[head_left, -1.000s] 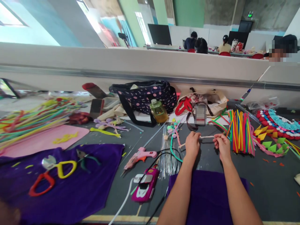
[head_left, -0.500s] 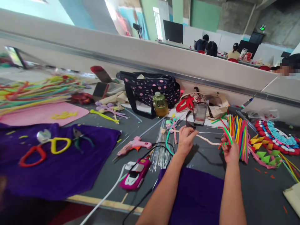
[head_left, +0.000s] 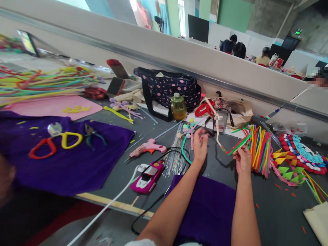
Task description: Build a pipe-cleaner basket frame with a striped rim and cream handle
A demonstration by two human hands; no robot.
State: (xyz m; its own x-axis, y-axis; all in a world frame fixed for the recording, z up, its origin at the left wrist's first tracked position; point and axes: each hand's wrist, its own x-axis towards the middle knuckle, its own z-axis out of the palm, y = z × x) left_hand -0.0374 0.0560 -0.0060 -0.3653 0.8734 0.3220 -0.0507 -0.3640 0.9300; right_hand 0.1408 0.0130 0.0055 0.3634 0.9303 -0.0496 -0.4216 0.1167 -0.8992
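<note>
My right hand (head_left: pixel 243 160) pinches a braided cord (head_left: pixel 234 147) with green and red strands. From the braid a long cream-coloured tail (head_left: pixel 217 135) rises to the left, its end loose in the air. Left of it, my left hand (head_left: pixel 200 145) is raised above the table, fingers partly curled and apart, holding nothing that I can see. Close beside that hand lie a lilac pipe-cleaner figure (head_left: pixel 189 130) and clear thin sticks (head_left: pixel 174 159). A bundle of bright coloured strips (head_left: pixel 259 150) stands just right of my right hand.
A pink glue gun (head_left: pixel 148 148), a purple toy-car-shaped device (head_left: pixel 148 177) and cables lie left of my arms. Scissors (head_left: pixel 46 148) and pliers (head_left: pixel 92 136) rest on purple cloth (head_left: pixel 77 174). Behind are a bottle (head_left: pixel 178 108), a dotted bag (head_left: pixel 170 89) and a low partition (head_left: pixel 153 51).
My left hand has let go of the cream end, which now swings upward. My right hand has shifted slightly left and down, still gripping the braided cord. The camera view has tilted a little.
</note>
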